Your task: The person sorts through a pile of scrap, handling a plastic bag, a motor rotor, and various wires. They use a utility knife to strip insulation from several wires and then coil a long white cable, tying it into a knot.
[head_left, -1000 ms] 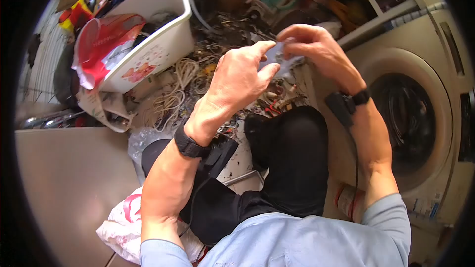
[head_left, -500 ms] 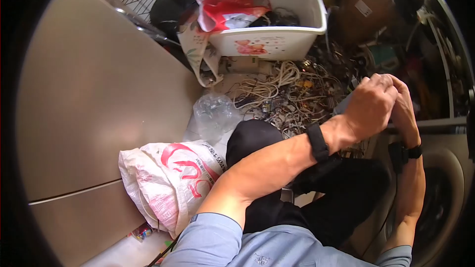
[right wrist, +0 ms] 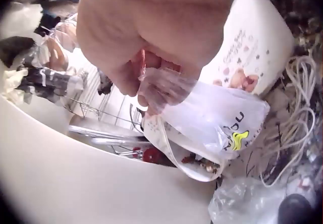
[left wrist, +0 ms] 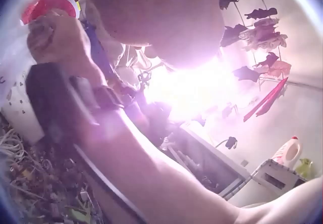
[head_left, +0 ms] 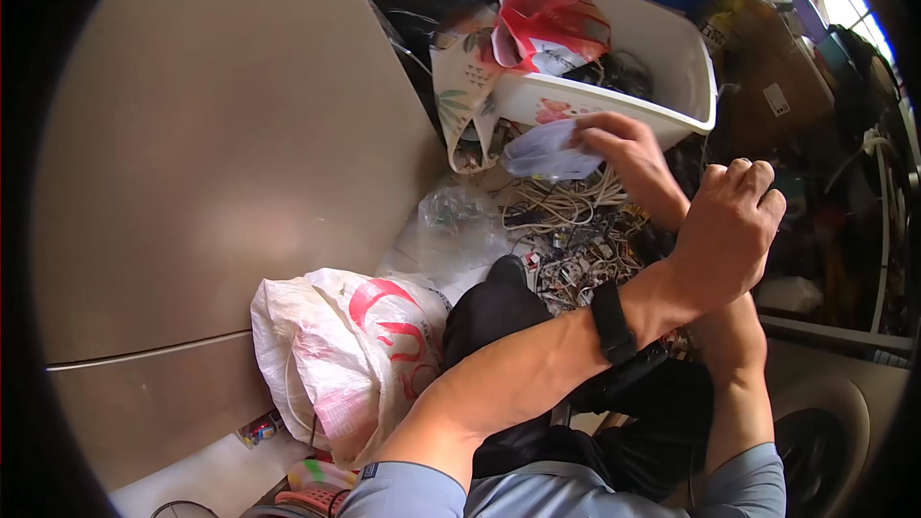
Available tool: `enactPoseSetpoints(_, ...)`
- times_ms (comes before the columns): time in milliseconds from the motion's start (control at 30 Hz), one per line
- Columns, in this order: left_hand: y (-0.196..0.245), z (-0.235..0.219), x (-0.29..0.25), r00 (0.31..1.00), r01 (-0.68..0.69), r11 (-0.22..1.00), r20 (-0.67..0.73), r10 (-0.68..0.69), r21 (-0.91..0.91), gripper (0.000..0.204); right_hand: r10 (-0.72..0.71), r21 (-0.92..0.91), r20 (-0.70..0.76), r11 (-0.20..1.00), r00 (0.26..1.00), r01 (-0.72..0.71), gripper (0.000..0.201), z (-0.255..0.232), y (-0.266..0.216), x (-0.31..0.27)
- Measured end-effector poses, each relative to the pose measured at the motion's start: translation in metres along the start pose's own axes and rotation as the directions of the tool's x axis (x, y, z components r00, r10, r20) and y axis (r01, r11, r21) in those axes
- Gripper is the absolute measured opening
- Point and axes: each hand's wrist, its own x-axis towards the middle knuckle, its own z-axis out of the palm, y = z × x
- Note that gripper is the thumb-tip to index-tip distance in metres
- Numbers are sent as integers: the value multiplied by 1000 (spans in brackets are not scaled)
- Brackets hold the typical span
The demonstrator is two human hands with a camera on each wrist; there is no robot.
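My right hand point(head_left: 628, 149) pinches a thin whitish plastic bag point(head_left: 552, 151) by its gathered end, out in front of the white bin. The right wrist view shows the plastic bag point(right wrist: 217, 115) hanging from my fingers, with dark lettering and a yellow mark on it. My left hand point(head_left: 726, 235) is raised to the right, its forearm crossing over the right one. The left fingers are curled in, and nothing shows in them; the palm is hidden in the head view. In the left wrist view the left hand point(left wrist: 156, 22) fills the top, against strong glare.
The white bin point(head_left: 696, 58) holds a red bag point(head_left: 576, 24) and dark items. Below it, white cables point(head_left: 542, 206) and small scraps cover the floor. A clear plastic bag point(head_left: 456, 221) and a white-and-red sack point(head_left: 317, 355) lie near a large metallic panel point(head_left: 221, 163); a washing machine point(head_left: 844, 393) stands right.
My hands, close together half a second ago, have parted. The right hand has swung left toward the bin with the plastic bag. The head view has turned left over the second.
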Motion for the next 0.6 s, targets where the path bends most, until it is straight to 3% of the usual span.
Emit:
enactPoseSetpoints(100,-10,-16,0,999,37,999,18,-38,19,11,36,-102,117,995,992,-24,28,44,40,37)
enactPoseSetpoints(167,-18,-20,-2,997,72,995,35,-74,64,9,122,-138,125,985,985,-104,32,72,83,55)
enactPoseSetpoints(200,-21,-21,-3,996,71,997,57,-73,29,17,116,-288,142,955,983,-71,33,76,98,62)
enactPoseSetpoints(300,-25,-23,-6,994,91,995,65,-93,29,16,105,-341,113,938,988,-60,39,87,128,67)
enactPoseSetpoints(333,-27,-24,-4,993,94,995,67,-96,29,16,107,-339,113,939,988,-64,39,87,124,69)
enactPoseSetpoints(400,-27,-24,-2,994,82,996,70,-85,33,16,157,-577,232,817,960,6,42,79,114,69)
enactPoseSetpoints(500,-24,-22,1,995,96,993,12,-97,66,9,166,-449,193,892,967,-64,44,54,97,64)
enactPoseSetpoints(567,-20,-23,0,994,105,993,26,-107,52,10,144,-465,160,884,976,-54,43,32,89,55)
enactPoseSetpoints(600,-19,-22,0,994,99,993,42,-102,58,11,74,-539,150,842,986,19,41,15,92,51)
